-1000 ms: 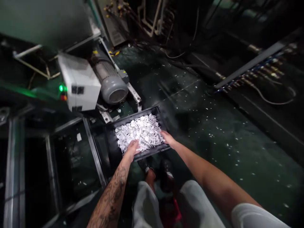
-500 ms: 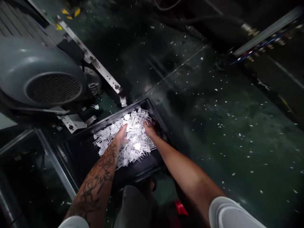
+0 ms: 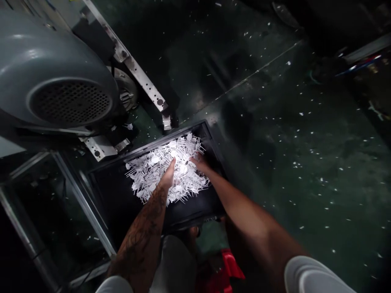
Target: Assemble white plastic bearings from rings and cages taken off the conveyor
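Observation:
A heap of thin-stemmed white plastic pieces (image 3: 149,171), some with round flat heads, lies in a shallow black tray (image 3: 110,199). My left hand (image 3: 169,174) is sunk into the middle of the heap with its thumb up and its fingers curled in among the pieces, mostly hidden. From the right side my right hand (image 3: 200,163) reaches in the same way, its thumb pointing left and its other fingers partly covered. Both hands cup white pieces between them, a short gap apart.
A grey motor housing with a round grille (image 3: 71,103) stands at the upper left. Beside it are a drilled metal bar (image 3: 143,79) and a metal frame (image 3: 82,199). White bits litter the dark green floor (image 3: 275,162). Something red (image 3: 232,264) lies below the tray.
My hands have drawn closer together in the heap, the left one shifting right. The white pieces between them have been pushed about. The whole view has shifted a little.

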The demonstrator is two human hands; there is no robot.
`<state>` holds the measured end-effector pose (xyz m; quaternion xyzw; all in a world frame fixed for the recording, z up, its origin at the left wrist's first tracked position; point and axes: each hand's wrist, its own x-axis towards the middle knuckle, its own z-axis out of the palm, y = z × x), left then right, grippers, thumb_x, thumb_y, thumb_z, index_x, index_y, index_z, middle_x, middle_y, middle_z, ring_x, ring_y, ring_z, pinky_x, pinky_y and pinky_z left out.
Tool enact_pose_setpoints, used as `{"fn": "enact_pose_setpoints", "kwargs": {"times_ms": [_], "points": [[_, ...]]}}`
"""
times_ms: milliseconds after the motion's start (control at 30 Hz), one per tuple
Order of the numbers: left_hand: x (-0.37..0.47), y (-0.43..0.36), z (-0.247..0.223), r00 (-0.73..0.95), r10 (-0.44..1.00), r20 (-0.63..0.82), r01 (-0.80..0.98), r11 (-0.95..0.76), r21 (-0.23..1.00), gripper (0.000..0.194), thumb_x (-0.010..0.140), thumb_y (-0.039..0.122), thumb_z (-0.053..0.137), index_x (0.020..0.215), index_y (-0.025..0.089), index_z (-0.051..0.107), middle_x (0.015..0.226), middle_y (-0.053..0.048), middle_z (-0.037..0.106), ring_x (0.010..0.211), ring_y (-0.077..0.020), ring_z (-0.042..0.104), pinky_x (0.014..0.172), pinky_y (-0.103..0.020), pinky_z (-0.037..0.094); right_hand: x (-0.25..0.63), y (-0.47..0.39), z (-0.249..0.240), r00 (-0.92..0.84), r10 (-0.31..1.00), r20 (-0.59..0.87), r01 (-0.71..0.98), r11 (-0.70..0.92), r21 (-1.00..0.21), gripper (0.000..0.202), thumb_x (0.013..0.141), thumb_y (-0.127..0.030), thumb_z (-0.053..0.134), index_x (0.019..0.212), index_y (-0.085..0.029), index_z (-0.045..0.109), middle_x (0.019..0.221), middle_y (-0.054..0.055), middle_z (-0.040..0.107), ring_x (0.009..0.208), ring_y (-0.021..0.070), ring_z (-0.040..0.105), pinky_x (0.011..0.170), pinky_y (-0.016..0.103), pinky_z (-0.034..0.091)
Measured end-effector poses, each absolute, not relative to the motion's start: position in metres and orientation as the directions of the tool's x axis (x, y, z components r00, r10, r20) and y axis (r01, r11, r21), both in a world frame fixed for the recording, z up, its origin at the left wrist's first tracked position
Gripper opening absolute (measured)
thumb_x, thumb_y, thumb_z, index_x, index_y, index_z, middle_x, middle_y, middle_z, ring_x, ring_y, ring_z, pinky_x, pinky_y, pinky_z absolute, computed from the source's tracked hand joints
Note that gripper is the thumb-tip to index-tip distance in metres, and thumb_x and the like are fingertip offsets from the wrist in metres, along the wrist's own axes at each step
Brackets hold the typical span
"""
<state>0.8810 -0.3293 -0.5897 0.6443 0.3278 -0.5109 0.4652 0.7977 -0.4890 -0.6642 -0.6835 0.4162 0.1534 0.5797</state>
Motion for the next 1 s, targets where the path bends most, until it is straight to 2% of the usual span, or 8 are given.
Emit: {"fn": "enact_pose_setpoints", "kwargs": {"times_ms": [167,300,400,467,600,800,1000], "points": [[0.864,-0.332,-0.579,0.243,-0.058,-0.968,0.941,-0.228,0.250,0.054,0.105,0.061,0.057,0.140,0.020,0.063,0.137,-0.014,0.068,0.114,-0.0290,0.071,0.098,-0.052,0.062,0.777,-0.468,-0.641,0.613,-0.394,-0.685,-0.728,0.055,-0.683,0.038,0.110,-0.038,0.074,0.140,-0.017,0.065,0.137,0.013,0.063,0.121,0.0314,0.065,0.106,0.053,0.057],[0.852,-0.326,-0.563,0.261,-0.026,-0.965,0.955,-0.141,0.262,0.054,0.105,0.060,0.057,0.138,0.019,0.064,0.134,-0.014,0.070,0.114,-0.0280,0.071,0.099,-0.052,0.060,0.762,-0.446,-0.619,0.621,-0.490,-0.611,-0.672,0.069,-0.738,0.039,0.108,-0.038,0.076,0.140,-0.017,0.066,0.145,0.014,0.059,0.132,0.0344,0.058,0.115,0.058,0.049],[0.839,-0.322,-0.538,0.304,0.011,-0.953,0.952,-0.038,0.303,0.056,0.105,0.063,0.054,0.136,0.019,0.066,0.133,-0.013,0.071,0.114,-0.0289,0.071,0.101,-0.053,0.059,0.752,-0.432,-0.595,0.643,-0.558,-0.524,-0.599,0.059,-0.798,0.036,0.106,-0.038,0.077,0.134,-0.017,0.069,0.151,0.014,0.055,0.140,0.0355,0.052,0.120,0.060,0.043],[0.829,-0.320,-0.510,0.342,0.030,-0.939,0.938,0.058,0.343,0.059,0.104,0.066,0.052,0.135,0.019,0.066,0.133,-0.013,0.071,0.115,-0.0291,0.071,0.101,-0.053,0.059,0.743,-0.425,-0.569,0.663,-0.587,-0.465,-0.544,0.050,-0.838,0.035,0.105,-0.038,0.079,0.131,-0.017,0.070,0.150,0.013,0.055,0.139,0.0350,0.053,0.120,0.059,0.044],[0.812,-0.316,-0.429,0.390,0.060,-0.919,0.881,0.267,0.391,0.059,0.105,0.067,0.048,0.130,0.018,0.068,0.130,-0.014,0.073,0.112,-0.0271,0.072,0.101,-0.051,0.059,0.728,-0.417,-0.494,0.686,-0.627,-0.370,-0.460,0.021,-0.888,0.040,0.101,-0.043,0.082,0.128,-0.016,0.072,0.147,0.014,0.058,0.135,0.0350,0.056,0.115,0.057,0.049],[0.800,-0.322,-0.281,0.482,0.073,-0.873,0.729,0.520,0.445,0.050,0.106,0.061,0.053,0.122,0.018,0.071,0.123,-0.012,0.076,0.107,-0.0256,0.074,0.098,-0.049,0.060,0.733,-0.423,-0.348,0.742,-0.645,-0.183,-0.305,-0.081,-0.949,0.048,0.100,-0.055,0.080,0.126,-0.015,0.072,0.142,0.014,0.060,0.132,0.0357,0.057,0.113,0.059,0.049],[0.789,-0.343,-0.130,0.625,0.181,-0.759,0.445,0.716,0.538,0.055,0.105,0.064,0.051,0.126,0.017,0.071,0.121,-0.013,0.077,0.107,-0.0261,0.075,0.099,-0.050,0.061,0.761,-0.451,-0.197,0.865,-0.502,0.009,-0.079,-0.154,-0.985,0.050,0.098,-0.059,0.080,0.122,-0.016,0.074,0.143,0.014,0.060,0.130,0.0349,0.058,0.110,0.056,0.052]]}}
